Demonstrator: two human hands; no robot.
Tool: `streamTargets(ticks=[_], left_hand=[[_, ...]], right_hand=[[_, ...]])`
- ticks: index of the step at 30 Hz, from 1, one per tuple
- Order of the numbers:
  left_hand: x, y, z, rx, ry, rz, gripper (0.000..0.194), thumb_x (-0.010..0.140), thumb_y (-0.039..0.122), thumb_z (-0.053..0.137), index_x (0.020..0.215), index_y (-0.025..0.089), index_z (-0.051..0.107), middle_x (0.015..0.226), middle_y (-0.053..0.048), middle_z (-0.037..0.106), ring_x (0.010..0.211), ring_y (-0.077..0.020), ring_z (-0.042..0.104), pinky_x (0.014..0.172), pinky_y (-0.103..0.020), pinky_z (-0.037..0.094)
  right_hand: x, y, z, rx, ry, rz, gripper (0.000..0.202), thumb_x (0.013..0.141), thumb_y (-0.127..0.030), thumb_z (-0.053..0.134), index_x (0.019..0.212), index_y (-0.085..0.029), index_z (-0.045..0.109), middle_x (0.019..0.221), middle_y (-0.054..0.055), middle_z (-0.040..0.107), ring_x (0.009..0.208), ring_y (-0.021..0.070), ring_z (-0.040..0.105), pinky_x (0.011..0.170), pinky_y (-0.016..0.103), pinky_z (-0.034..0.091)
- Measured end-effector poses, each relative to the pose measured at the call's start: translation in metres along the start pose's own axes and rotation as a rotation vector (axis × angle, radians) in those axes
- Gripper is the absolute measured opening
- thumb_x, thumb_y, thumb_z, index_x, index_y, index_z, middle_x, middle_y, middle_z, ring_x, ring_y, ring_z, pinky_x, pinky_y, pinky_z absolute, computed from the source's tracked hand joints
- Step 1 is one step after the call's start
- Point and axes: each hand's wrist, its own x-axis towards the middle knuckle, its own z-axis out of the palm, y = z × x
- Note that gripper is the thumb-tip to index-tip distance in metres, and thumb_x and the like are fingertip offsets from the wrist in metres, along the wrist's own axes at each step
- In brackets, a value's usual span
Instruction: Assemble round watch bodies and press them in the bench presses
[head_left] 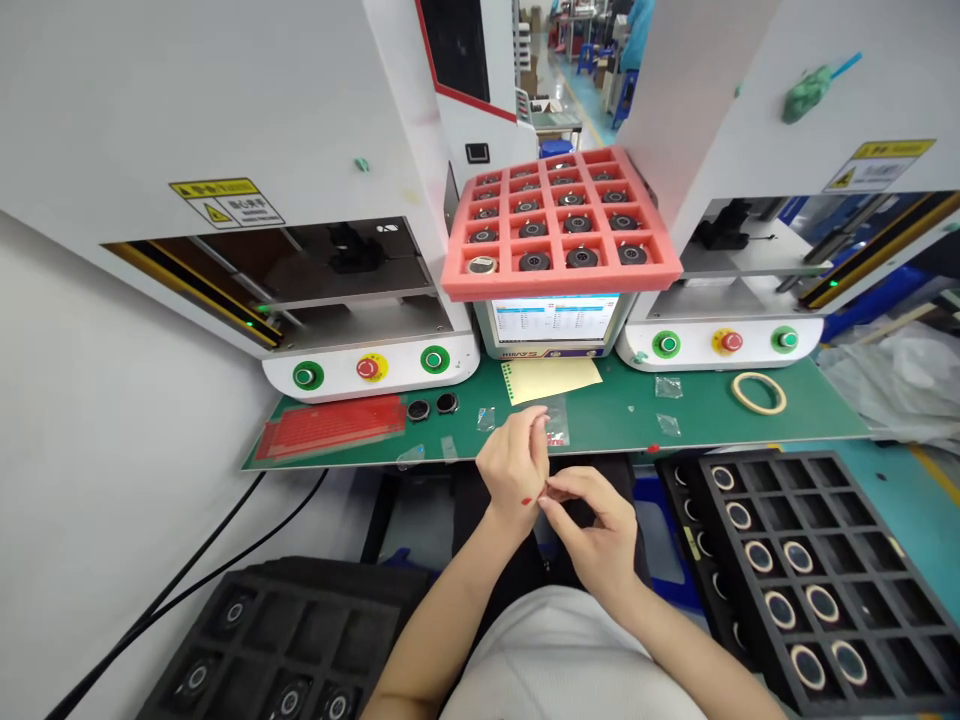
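My left hand (516, 462) is raised at the table's front edge, fingers curled inward; what they may hold is hidden. A small red patch (526, 501) sits on that hand near the wrist. My right hand (598, 528) pinches thumb and forefinger together against the side of the left hand; what is between the tips is too small to name. Just beyond the left hand lies a clear plastic bag (558, 422) with red print. Two round black watch-like parts (433, 407) rest to the left, beside red film strips (330, 428).
Two white press machines with green and red buttons flank a screen (556, 318). A pink foam tray (562, 278) of round parts sits above it. A tape roll (759, 393) lies right. Black trays (844, 520) (300, 640) hold round parts at both sides; cables (202, 565) hang left.
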Motion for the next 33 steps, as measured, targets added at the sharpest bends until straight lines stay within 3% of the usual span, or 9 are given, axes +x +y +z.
streamTargets(ticks=[4,9,14,21,28,33], left_hand=[[0.004,0.003,-0.005,0.018,0.113,0.108,0.013,0.094,0.013,0.048,0.096,0.017,0.061,0.078,-0.003,0.073,0.054,-0.0094,0.063,0.057,-0.021,0.047],[0.006,0.006,-0.007,0.006,0.156,0.149,0.011,0.093,0.012,0.050,0.097,0.016,0.060,0.078,-0.004,0.074,0.052,-0.0099,0.064,0.055,-0.021,0.046],[0.005,0.007,-0.009,-0.013,0.153,0.141,0.010,0.093,0.013,0.051,0.097,0.017,0.060,0.077,-0.004,0.073,0.051,-0.0100,0.064,0.055,-0.021,0.046],[0.006,0.010,-0.013,-0.033,0.144,0.136,0.009,0.092,0.013,0.053,0.097,0.016,0.059,0.076,-0.004,0.073,0.052,-0.0104,0.063,0.056,-0.021,0.047],[0.010,0.013,-0.019,0.008,0.087,0.172,0.008,0.092,0.013,0.052,0.092,0.017,0.060,0.073,-0.004,0.073,0.060,-0.0124,0.065,0.062,-0.023,0.047],[0.010,0.012,-0.021,0.072,0.020,0.151,0.011,0.093,0.015,0.052,0.087,0.017,0.061,0.073,-0.003,0.072,0.062,-0.0122,0.066,0.063,-0.022,0.047]], right_hand=[[-0.004,-0.004,0.004,-0.056,0.055,-0.096,0.020,0.079,-0.004,0.069,0.092,-0.020,0.071,0.087,0.004,0.068,0.076,0.0133,0.067,0.069,0.025,0.057],[-0.007,-0.006,0.005,-0.018,0.068,-0.026,0.019,0.078,-0.005,0.071,0.086,-0.022,0.073,0.086,0.003,0.070,0.078,0.0137,0.068,0.070,0.025,0.057],[-0.009,-0.004,0.004,0.043,0.056,0.029,0.020,0.079,-0.005,0.070,0.086,-0.024,0.072,0.087,0.002,0.069,0.080,0.0137,0.067,0.070,0.024,0.056],[-0.011,-0.005,-0.003,0.054,-0.009,-0.035,0.021,0.082,-0.004,0.064,0.090,-0.023,0.069,0.091,0.003,0.066,0.085,0.0143,0.065,0.076,0.027,0.053],[-0.003,-0.013,-0.013,0.031,-0.161,-0.006,0.013,0.085,-0.008,0.062,0.086,-0.020,0.066,0.082,0.003,0.065,0.076,0.0144,0.063,0.068,0.027,0.051],[0.002,-0.015,-0.023,0.042,-0.112,0.058,0.011,0.087,-0.011,0.060,0.083,-0.020,0.065,0.078,0.003,0.064,0.073,0.0151,0.061,0.066,0.028,0.049]])
